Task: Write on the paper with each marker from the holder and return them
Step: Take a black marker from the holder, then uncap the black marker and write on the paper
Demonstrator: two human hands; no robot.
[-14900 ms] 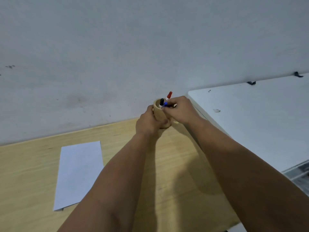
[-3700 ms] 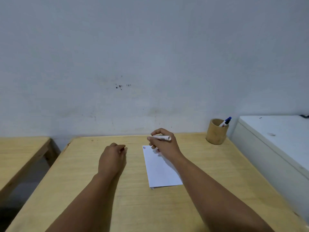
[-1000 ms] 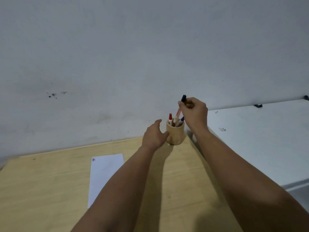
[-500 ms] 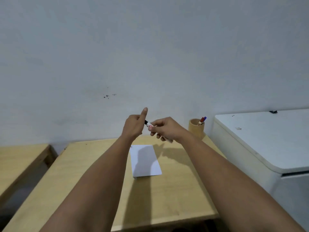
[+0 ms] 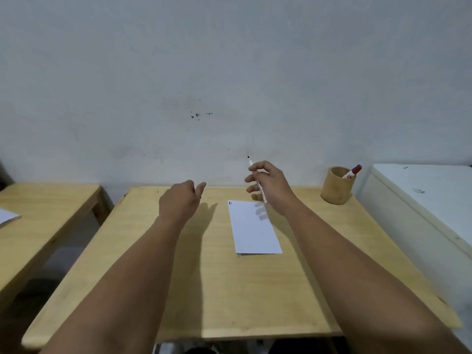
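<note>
With the right hand (image 5: 268, 186) raised above the far end of the paper (image 5: 252, 227), its fingers curled round a marker (image 5: 251, 166) whose bare dark tip points up toward the wall, the step in hand looks like readying this marker to write. Its cap is off, and the left hand (image 5: 178, 201), loosely closed with the thumb out, hovers off to the left of the paper; whether it holds the cap cannot be told. Two small marks, red and blue, already sit at the paper's far left corner, just below the right hand, so this seems to be a later marker in the round. Next, the tip needs turning down and lowering onto the sheet beside those marks, and the left hand could steady the paper. Well to the right of the right hand stands the holder (image 5: 337, 186) with two markers in it. All rests on a pale wooden table (image 5: 204, 290) against a scuffed white wall (image 5: 229, 72), with another wooden table (image 5: 46, 208) left of the left arm and a white cabinet (image 5: 421, 200) beyond the holder.
</note>
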